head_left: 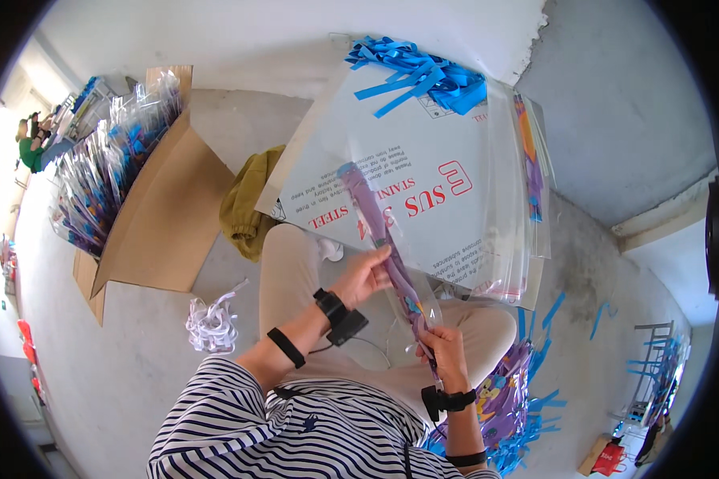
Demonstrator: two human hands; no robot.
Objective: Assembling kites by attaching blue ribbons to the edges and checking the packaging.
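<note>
A long, narrow purple folded piece with a colourful print [365, 196] slants across my lap, its far end over the white board. Clear plastic film surrounds part of it, like a long sleeve [428, 303]. My left hand [366, 275] is closed at its middle, thumb along the edge. Lower down, my right hand [446, 352] grips the near end with thumb and fingers. The white printed board [319, 152] lies just beyond my knees. On its right side rests a stack of clear plastic sleeves [499, 191].
At left stands an open cardboard box [164, 211] full of sleeved pieces [108, 176]. Blue ribbon strips [423, 72] lie on the board's far edge. An olive cloth [248, 203] and white ribbons [213, 323] are on the left floor. Purple printed sheets [503, 399] lie by my right thigh.
</note>
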